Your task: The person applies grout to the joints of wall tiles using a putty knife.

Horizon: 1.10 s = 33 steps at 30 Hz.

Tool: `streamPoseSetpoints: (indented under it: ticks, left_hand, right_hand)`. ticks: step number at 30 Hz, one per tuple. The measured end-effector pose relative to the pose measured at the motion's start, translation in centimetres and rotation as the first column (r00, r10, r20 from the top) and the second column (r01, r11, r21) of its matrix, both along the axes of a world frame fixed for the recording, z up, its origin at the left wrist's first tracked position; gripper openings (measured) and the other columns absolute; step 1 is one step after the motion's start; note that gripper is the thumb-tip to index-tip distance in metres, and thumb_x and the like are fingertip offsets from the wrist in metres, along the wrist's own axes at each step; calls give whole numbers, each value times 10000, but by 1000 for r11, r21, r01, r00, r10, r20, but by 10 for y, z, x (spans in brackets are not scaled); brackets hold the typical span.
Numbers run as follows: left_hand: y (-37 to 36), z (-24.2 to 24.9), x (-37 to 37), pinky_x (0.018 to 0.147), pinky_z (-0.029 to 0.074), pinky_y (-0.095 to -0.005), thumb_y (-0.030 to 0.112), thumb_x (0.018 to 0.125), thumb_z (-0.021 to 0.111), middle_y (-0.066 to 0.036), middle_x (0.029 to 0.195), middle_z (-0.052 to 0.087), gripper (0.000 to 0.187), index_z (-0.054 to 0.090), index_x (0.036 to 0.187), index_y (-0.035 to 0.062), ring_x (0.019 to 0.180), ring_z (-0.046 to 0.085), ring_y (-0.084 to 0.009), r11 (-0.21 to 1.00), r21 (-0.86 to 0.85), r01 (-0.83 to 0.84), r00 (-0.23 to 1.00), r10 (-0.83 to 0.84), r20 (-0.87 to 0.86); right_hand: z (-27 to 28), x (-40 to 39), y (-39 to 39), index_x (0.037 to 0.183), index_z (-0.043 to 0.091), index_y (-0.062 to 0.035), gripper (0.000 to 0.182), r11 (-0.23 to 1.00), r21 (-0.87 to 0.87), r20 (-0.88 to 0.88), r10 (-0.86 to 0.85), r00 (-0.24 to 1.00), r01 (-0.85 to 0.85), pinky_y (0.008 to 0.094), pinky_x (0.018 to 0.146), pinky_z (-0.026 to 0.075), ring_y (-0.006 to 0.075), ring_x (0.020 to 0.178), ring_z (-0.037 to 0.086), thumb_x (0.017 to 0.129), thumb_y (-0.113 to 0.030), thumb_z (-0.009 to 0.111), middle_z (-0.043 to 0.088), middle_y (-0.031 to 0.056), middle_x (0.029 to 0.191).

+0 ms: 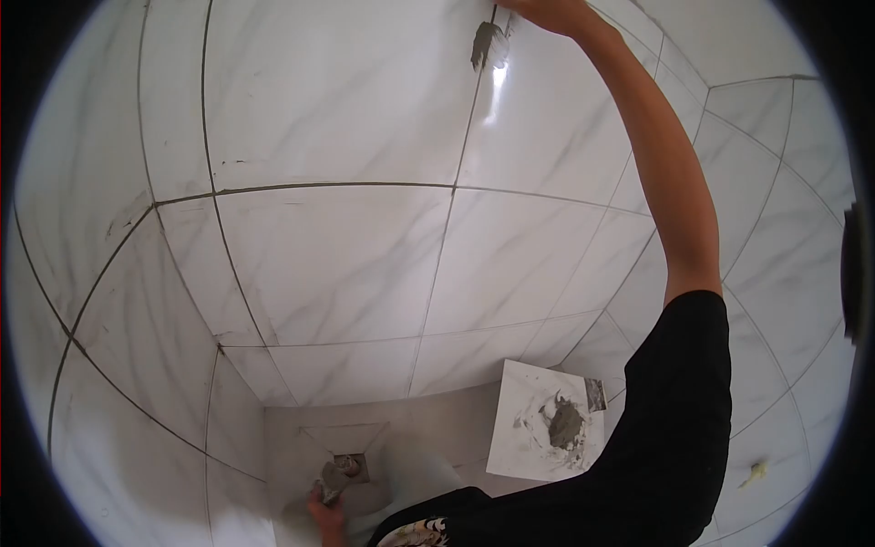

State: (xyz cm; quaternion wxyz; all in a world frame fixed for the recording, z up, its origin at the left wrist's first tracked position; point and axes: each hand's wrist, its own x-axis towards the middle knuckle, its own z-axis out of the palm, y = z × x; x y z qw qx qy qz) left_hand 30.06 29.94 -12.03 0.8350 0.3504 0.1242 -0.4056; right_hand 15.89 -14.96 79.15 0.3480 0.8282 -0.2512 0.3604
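My right hand (pixel 550 13) reaches up to the white marbled tile wall (pixel 355 100), close beside a vertical joint. The frame's top edge cuts off most of its fingers, so I cannot tell what they hold. Just below and left of it, a dark grey smear of grout (pixel 488 44) lies across the joint. Low in the view, my left hand (pixel 328 518) is closed around a grey, grout-smeared lump (pixel 334 483). Beside that lump is a square floor opening (pixel 351 465) with a round fitting inside.
A white board (pixel 510 447) with a heap of grey grout (pixel 566 425) rests on the floor at the wall's foot. Tiled side walls stand left and right (pixel 766 301). A small yellowish bit (pixel 755 472) shows at the lower right.
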Motion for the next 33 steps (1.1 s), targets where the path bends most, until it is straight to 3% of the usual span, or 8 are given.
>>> streamPoseSetpoints:
  ticks: [3,4,7,9,13,15,25,33]
  left_hand:
    - [-6,2,-3,857,509,-416,324,906,591,-31,1221,603,384,581,1240,135,1091,603,-250,996,-55,-75,995,71,-76]
    - [-6,-4,-5,857,509,-416,324,906,591,-31,1221,603,384,581,1240,135,1091,603,-250,996,-47,-69,995,66,-77]
    - [-1,-12,-10,845,517,-419,297,902,602,-26,1141,643,331,607,1199,152,1070,617,-247,841,441,-312,367,-322,873]
    - [-10,13,-3,874,535,-402,269,892,588,-54,1140,651,352,609,1199,98,1060,634,-252,999,21,-36,996,37,-75]
    - [-15,8,-12,863,536,-399,282,888,590,-43,1145,651,340,609,1187,121,1060,636,-245,967,224,-124,793,-39,608]
    - [-12,21,-6,860,533,-413,258,885,602,-36,1137,649,310,601,1166,127,1065,629,-243,996,-60,-72,992,65,-110]
    - [-17,10,-6,866,528,-412,291,864,607,-32,1157,638,345,601,1168,127,1081,619,-246,996,-49,-69,994,64,-89]
    - [-5,20,-5,906,501,-434,308,879,591,-45,1195,613,369,589,1196,121,1134,580,-251,995,43,-94,994,96,-60]
  right_hand:
    - [-46,7,-32,1334,532,-109,584,970,-34,25,242,970,-241,504,848,535,462,994,618,863,-431,655,646,224,1201]
    - [-78,8,-10,1363,532,-112,614,993,48,28,-109,994,107,498,888,528,460,1026,611,875,-466,650,652,232,1179]
    - [-183,-4,6,1362,498,-131,610,995,42,6,-91,996,91,498,690,579,430,930,616,848,-406,675,527,310,1037]
    - [-215,-23,14,1409,475,-151,654,980,103,-169,-149,974,168,469,703,576,399,906,610,835,-377,691,537,289,1033]
    - [-191,-44,9,1397,516,-172,625,994,-107,-106,4,994,-15,409,874,507,360,1028,563,821,-299,722,531,221,1181]
    - [-173,-40,-10,1407,507,-192,645,973,-185,-50,127,991,-134,400,896,493,344,1055,549,814,-259,750,513,193,1237]
    - [-159,-44,24,1404,516,-212,637,958,77,-271,-247,930,277,450,797,560,400,945,620,830,-398,724,529,232,1109]
    - [-49,-4,14,1377,492,3,639,990,130,184,-71,980,48,500,943,509,457,1121,593,889,-387,627,562,341,1262]
